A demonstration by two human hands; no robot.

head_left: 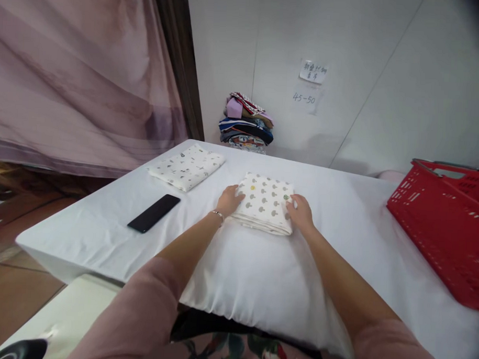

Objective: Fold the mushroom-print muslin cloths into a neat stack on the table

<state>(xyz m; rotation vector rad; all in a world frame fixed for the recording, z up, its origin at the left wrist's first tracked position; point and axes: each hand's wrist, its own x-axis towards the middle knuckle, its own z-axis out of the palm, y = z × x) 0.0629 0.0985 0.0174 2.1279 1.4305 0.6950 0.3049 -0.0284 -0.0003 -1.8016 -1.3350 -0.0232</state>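
A folded white cloth [264, 201] with a grey tree-like print and a small yellow motif lies in front of me on the white-covered table. My left hand [230, 201], with a bracelet at the wrist, grips its left edge. On the opposite side my right hand [300, 210] holds the right edge, thumb on top; the fingertips underneath are hidden. Several layers show along the near fold. Farther back on the left rests a second folded white cloth [188, 166] with small dark prints, apart from my hands.
A black phone [154, 213] lies left of my left hand. The red basket [442, 228] stands at the right on the white tablecloth [351, 246]. Behind the table's far edge rises a pile of folded fabrics [246, 122]. A pink curtain [81, 80] hangs at left.
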